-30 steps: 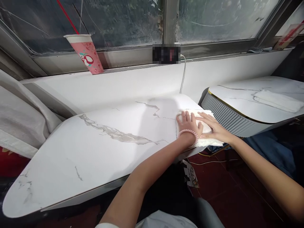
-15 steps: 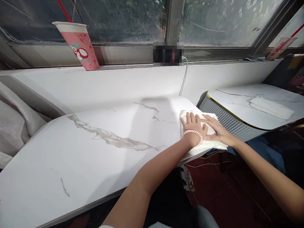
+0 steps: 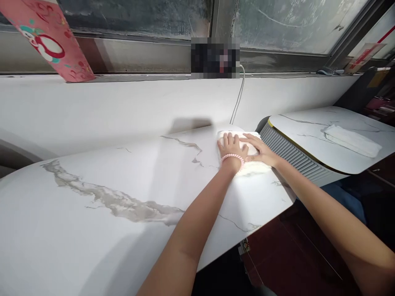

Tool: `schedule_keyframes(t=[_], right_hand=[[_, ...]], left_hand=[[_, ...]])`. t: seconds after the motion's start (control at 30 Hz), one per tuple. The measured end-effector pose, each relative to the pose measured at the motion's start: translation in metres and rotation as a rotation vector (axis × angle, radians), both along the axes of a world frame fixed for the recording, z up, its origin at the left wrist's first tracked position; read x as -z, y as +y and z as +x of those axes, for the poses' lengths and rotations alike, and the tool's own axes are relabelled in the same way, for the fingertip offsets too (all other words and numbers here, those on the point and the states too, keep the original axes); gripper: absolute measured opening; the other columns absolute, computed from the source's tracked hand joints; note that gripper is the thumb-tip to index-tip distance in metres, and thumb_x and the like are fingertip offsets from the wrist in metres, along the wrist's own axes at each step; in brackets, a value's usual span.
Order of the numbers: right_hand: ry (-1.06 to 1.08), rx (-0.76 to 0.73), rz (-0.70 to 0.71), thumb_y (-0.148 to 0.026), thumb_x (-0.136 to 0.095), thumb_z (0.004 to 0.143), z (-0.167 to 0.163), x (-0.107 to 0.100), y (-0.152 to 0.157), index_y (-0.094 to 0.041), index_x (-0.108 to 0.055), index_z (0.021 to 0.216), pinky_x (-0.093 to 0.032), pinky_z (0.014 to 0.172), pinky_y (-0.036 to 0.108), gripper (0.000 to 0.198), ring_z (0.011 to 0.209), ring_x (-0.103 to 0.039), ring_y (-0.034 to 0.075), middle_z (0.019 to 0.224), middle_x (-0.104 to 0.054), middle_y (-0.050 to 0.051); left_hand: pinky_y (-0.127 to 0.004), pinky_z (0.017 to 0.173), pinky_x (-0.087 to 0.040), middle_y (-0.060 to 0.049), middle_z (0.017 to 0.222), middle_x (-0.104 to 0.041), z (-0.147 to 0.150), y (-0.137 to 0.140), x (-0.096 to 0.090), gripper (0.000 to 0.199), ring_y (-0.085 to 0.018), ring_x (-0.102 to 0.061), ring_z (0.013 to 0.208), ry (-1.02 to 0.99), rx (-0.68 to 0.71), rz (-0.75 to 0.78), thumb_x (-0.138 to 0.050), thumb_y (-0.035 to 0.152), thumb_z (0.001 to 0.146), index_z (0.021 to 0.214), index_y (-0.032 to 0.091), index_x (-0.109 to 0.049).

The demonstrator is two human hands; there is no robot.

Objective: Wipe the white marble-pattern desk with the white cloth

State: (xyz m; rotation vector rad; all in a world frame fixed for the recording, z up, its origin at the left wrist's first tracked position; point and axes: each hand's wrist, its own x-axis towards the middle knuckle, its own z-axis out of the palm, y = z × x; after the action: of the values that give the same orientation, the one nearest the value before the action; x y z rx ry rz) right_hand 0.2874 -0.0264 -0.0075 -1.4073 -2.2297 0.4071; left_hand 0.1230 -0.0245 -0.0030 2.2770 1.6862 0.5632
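Observation:
A white cloth lies folded on the white marble-patterned tabletop, near its far right corner. My left hand, with a pink coiled band round the wrist, presses flat on the cloth with its fingers spread. Beside it, my right hand rests palm down on the cloth's right part, fingers stretched toward the left hand. Neither hand is closed round the cloth. Part of the cloth is hidden under both hands.
A pink paper cup stands on the window ledge at upper left. A white cable hangs down the wall from a blurred-out object. On the right, a second marble-patterned table bears another folded white cloth.
Both hands and the cloth have slid away from the table's front edge toward the wall. The view has shifted, so the cup now appears larger and farther left.

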Motion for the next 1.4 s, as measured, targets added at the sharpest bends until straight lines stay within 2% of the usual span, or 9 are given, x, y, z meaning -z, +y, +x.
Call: schedule_keyframes(t=[0.43,0.67,0.87,1.07,1.4], right_hand=[[0.059,-0.057,-0.026,-0.075,-0.068,0.063,-0.024,0.001,0.087,-0.032,-0.051,0.136,-0.016,0.118,0.054,0.086,0.146,-0.021,0.031,0.155,-0.032,0.006],[0.083,-0.052,-0.004,-0.079,-0.066,0.06,-0.035,0.004,0.116,-0.02,-0.055,0.134,-0.018,0.118,0.048,0.095,0.145,-0.024,0.032,0.152,-0.036,0.015],[0.081,-0.031,0.02,-0.077,-0.068,0.06,-0.036,0.007,0.115,-0.024,-0.056,0.133,-0.017,0.118,0.05,0.091,0.145,-0.023,0.031,0.153,-0.037,0.011],[0.006,-0.009,0.033,-0.066,-0.071,0.065,-0.047,0.007,0.105,-0.028,-0.054,0.135,-0.015,0.118,0.051,0.081,0.145,-0.023,0.03,0.153,-0.037,0.007],[-0.034,0.0,0.058,-0.064,-0.066,0.073,-0.086,0.006,0.055,-0.026,-0.051,0.137,-0.012,0.119,0.05,0.077,0.146,-0.022,0.028,0.155,-0.034,0.009]], left_hand=[[-0.045,0.119,-0.017,-0.005,0.157,-0.03,-0.024,0.078,-0.001,0.056,-0.022,-0.018,0.147,0.05,-0.095,-0.013,-0.031,0.045,0.095,0.145,0.021,-0.039],[-0.046,0.118,-0.019,-0.007,0.156,-0.032,-0.031,0.099,-0.001,0.056,-0.023,-0.02,0.146,0.049,-0.115,0.001,-0.031,0.041,0.095,0.146,0.018,-0.039],[-0.047,0.119,-0.018,-0.006,0.157,-0.031,-0.033,0.098,0.0,0.055,-0.023,-0.019,0.146,0.036,-0.113,0.014,-0.03,0.039,0.095,0.146,0.018,-0.039],[-0.048,0.119,-0.017,-0.005,0.158,-0.028,-0.042,0.088,0.0,0.056,-0.023,-0.018,0.147,0.028,-0.123,-0.008,-0.03,0.041,0.095,0.147,0.02,-0.038],[-0.047,0.12,-0.013,-0.003,0.16,-0.022,-0.075,0.045,-0.005,0.058,-0.022,-0.014,0.148,0.053,-0.142,-0.054,-0.03,0.045,0.095,0.149,0.022,-0.035]])
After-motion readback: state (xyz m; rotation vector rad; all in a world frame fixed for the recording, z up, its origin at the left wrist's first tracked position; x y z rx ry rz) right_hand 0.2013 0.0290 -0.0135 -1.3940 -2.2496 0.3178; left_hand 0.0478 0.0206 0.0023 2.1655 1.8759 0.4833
